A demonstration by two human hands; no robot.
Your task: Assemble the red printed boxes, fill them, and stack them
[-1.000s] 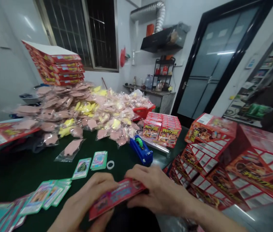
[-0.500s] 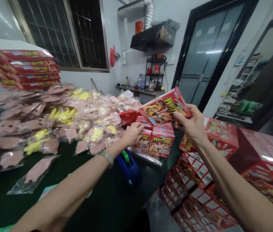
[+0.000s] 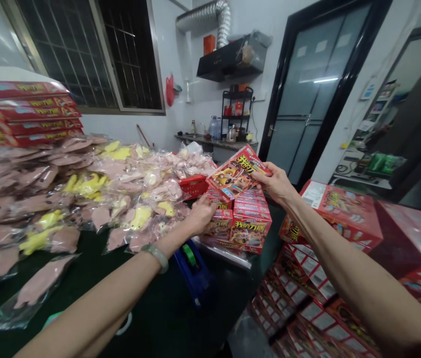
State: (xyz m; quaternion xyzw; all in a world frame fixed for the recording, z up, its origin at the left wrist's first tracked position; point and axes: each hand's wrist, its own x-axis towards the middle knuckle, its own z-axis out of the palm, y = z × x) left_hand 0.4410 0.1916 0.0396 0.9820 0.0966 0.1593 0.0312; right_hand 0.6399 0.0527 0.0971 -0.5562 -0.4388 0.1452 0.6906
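- Head view: the right hand (image 3: 275,184) pinches a flat, rectangular red printed carton (image 3: 234,174) between thumb and fingers, above the block of small red cardboard boxes (image 3: 251,228).
- The left hand (image 3: 201,217) is at that block's left side; whether its fingers grasp anything, I cannot tell.
- Left of the block, nearer the wearer: a blue plastic tape dispenser (image 3: 194,278).

The head-worn camera is looking forward and down across the table (image 3: 154,318), facing the left hand (image 3: 202,215) and right hand (image 3: 275,184) nearby, a door (image 3: 309,99) beyond.

A black hood (image 3: 228,62) hangs above a rack (image 3: 235,117).
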